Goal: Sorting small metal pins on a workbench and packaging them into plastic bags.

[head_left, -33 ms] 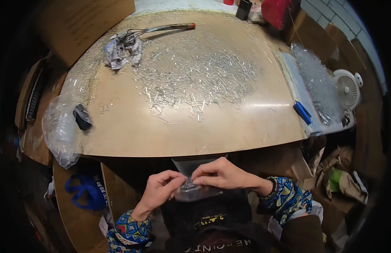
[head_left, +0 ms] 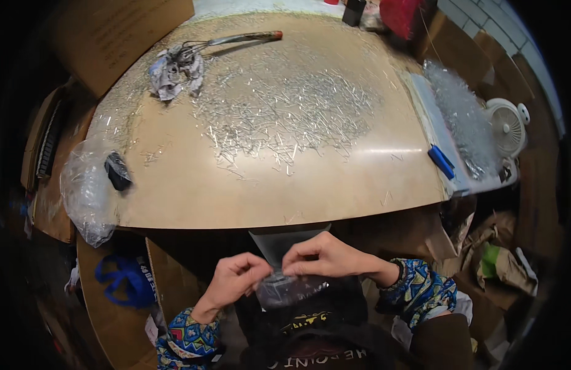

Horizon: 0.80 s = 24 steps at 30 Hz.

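Observation:
Below the table's front edge, a small clear plastic bag [head_left: 286, 292] hangs in front of my dark clothing. My left hand [head_left: 236, 277] pinches its upper left side between thumb and fingers. Close beside it, my right hand [head_left: 327, 256] pinches the upper right side. Whatever lies inside the bag is too blurred to make out. A pale grey, flared piece [head_left: 281, 244] shows just beyond my fingers; whether it belongs to the bag I cannot tell.
Many short, bent metal wire pieces [head_left: 291, 114] lie spread over the tan table [head_left: 193, 200]. A long-handled wire tool [head_left: 242, 38] rests by crumpled paper [head_left: 168, 77]. Clear plastic [head_left: 85, 191] covers the left edge. A blue clip-like object [head_left: 441, 161] and white fan [head_left: 507, 126] stand right.
The bag's lower part hangs lower and spreads more openly below my fingers. Both hands have shifted slightly and keep their pinch.

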Tool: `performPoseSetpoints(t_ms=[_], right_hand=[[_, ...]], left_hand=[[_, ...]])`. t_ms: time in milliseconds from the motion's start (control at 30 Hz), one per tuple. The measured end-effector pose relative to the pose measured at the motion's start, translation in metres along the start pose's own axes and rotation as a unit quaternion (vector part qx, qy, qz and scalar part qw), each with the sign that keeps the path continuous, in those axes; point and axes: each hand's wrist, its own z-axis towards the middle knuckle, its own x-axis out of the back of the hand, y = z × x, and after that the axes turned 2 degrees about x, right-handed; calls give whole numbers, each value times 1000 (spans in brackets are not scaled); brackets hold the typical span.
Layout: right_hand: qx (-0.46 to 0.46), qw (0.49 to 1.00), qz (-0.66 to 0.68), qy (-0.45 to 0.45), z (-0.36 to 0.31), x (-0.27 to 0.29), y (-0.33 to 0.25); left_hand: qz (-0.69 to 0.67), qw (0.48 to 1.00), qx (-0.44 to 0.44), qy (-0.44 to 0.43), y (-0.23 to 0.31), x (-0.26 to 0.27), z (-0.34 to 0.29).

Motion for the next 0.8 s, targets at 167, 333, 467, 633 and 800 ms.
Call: performPoseSetpoints(t_ms=[167, 333, 467, 633, 800], right_hand=[[42, 994, -83, -64, -30, 0, 64], [19, 952, -301, 47, -45, -16, 132], [22, 929, -364, 57, -44, -13, 131], [-5, 922, -387, -5, -46, -1, 100], [171, 971, -165, 2, -8, 44, 24]], left_hand=[[217, 970, 9, -107, -39, 6, -5], [443, 859, -255, 24, -99, -6, 15], [299, 942, -115, 102, -106, -12, 17], [-68, 990, -3, 124, -143, -18, 11], [-139, 981, -24, 135, -130, -17, 14]])
